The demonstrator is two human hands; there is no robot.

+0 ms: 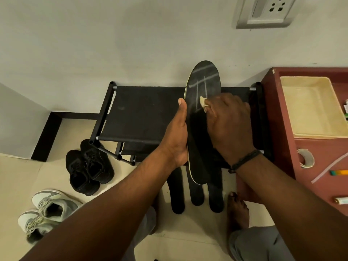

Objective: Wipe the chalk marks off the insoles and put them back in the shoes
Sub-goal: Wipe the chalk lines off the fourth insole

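Observation:
My left hand point(177, 136) grips the left edge of a black insole point(204, 85), held upright over the black shoe rack. White chalk lines cross the insole's upper half. My right hand point(228, 121) pinches a small pale cloth point(203, 101) and presses it against the insole's middle. Three more black insoles point(196, 193) lie side by side on the floor below. A pair of black shoes point(88, 166) stands on the floor to the left, and a pair of grey-white sneakers point(47, 211) sits nearer to me.
The black fabric shoe rack point(139, 113) stands against the wall. A maroon table point(282, 147) at right carries a cream tray point(312, 108), a tape roll point(306, 158) and small items. My bare foot point(238, 210) rests beside the insoles. A wall socket point(267, 10) is above.

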